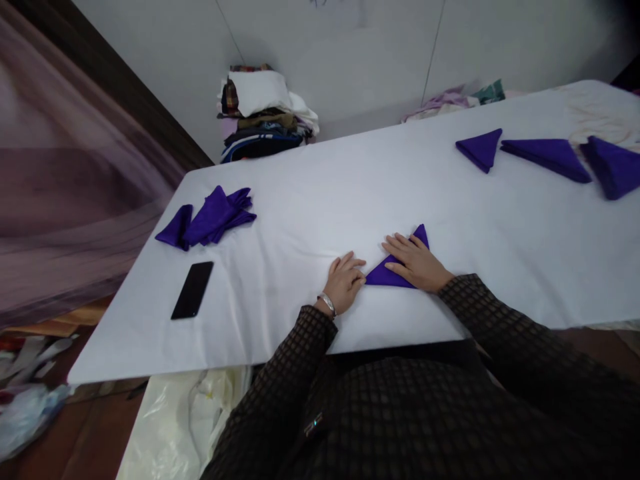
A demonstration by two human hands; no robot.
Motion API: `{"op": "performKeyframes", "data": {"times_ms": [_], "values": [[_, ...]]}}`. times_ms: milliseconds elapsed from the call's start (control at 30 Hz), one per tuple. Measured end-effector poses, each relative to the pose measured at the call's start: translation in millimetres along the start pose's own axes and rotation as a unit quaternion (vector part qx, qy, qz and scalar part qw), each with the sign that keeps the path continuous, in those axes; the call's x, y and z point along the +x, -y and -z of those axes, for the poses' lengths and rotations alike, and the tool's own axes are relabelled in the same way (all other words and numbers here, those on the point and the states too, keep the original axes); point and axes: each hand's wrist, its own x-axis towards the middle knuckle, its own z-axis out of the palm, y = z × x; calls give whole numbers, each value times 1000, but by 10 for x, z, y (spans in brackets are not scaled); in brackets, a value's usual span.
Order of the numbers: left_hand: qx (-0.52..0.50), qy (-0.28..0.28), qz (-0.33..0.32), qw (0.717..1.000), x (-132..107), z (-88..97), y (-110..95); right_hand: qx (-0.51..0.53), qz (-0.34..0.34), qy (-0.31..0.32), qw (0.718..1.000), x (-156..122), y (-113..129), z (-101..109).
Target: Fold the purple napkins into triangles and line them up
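A purple napkin folded into a triangle lies near the front edge of the white table. My right hand rests flat on top of it, fingers stretched out, covering most of the cloth. My left hand lies on the table just left of the triangle, fingers slightly curled, fingertips touching its left corner. A silver bracelet sits on that wrist. Both arms wear dark checked sleeves.
A heap of unfolded purple napkins lies at the table's left, with a black phone in front of it. Three folded purple triangles sit at the far right. A stack of clothes stands by the wall. Plastic bags lie below the table.
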Motion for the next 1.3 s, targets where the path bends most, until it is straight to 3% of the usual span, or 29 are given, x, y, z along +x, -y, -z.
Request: {"op": "performKeyframes", "data": {"times_ms": [467,1300], "values": [[11,-70,-54,996,-17,-21,107,15,-2,-36,999,32,78,-31],[5,-49,-36,998,1,-37,200,-9,-2,-27,1000,58,62,-3]]}}
